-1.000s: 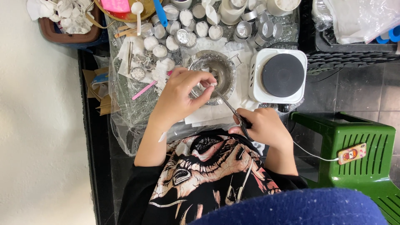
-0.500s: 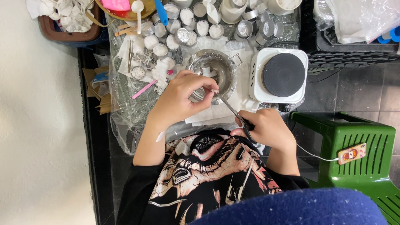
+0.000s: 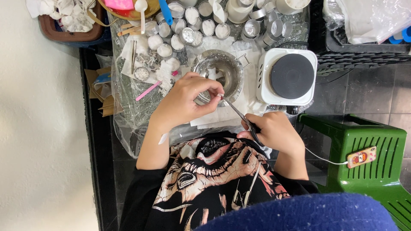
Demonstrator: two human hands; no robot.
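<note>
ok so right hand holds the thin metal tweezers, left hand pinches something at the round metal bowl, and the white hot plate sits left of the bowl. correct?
Wrong side: the white hot plate sits right of the round metal bowl, per the head view. Right hand does hold the thin metal tweezers; left hand pinches at the bowl.

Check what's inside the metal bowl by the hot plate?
Metal bowl shows shiny walls with pale residue; its near side is covered by the left hand, so contents there can't be seen.

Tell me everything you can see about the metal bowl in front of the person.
The metal bowl is round, shiny and silver, seemingly steel, standing upright on a plastic-covered table just left of the white hot plate. Its inside looks pale and reflective; I cannot tell what it contains. The left hand is at its near rim, where the tip of the thin tool, held by the right hand, also points.
</note>
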